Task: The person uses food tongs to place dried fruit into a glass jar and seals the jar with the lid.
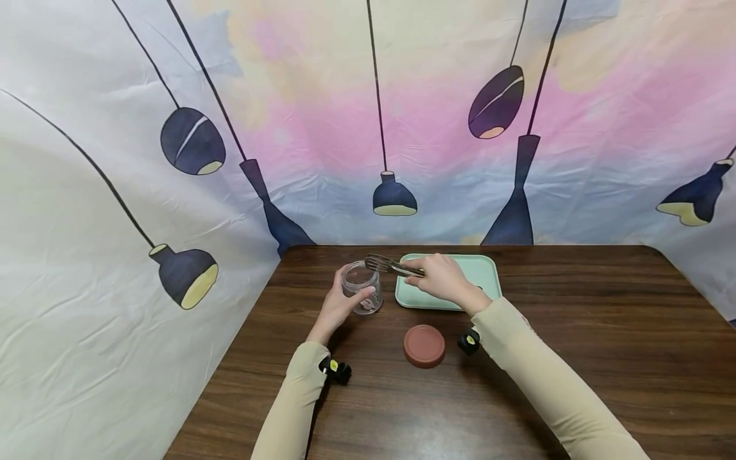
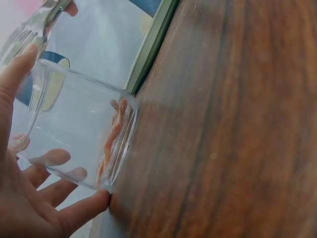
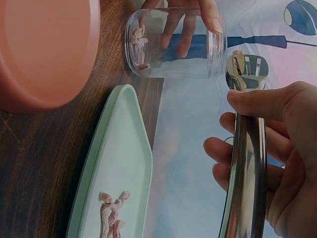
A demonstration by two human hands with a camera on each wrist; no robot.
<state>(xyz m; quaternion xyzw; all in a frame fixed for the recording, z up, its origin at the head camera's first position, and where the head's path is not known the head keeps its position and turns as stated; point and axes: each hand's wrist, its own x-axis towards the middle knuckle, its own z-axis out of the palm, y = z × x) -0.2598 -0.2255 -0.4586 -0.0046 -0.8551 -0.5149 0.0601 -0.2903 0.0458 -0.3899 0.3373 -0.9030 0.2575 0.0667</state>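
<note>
Reddish-brown and smooth, a round lid is seen lying on the near part of the dark wooden table. Beyond it to the left, a clear jar is held upright by the left hand, whose thumb and fingers are spread and curled about the wall. Whether glass or plastic is used cannot be told; the wall can be judged stiff, rather slippery and, if glass, breakable, so it is best grasped round its middle, with the mouth left free. At its bottom a few brownish-red strips are contained. These are judged light, thin and somewhat pliable, rough enough to be pinched well, though easily bent or snapped; a hold across the middle of one strip is advised. Over the far right of the jar's rim, the slotted head of metal tongs is poised. Their arms are gripped by the right hand and pressed nearly together; whether a strip is caught at the tips cannot be told. Polished metal may be slippery, and a firm squeeze is called for. Farther right, partly beneath that hand, a pale green tray is placed, and more strips are borne on it. At the far side, a lamp-patterned backdrop is hung.
</note>
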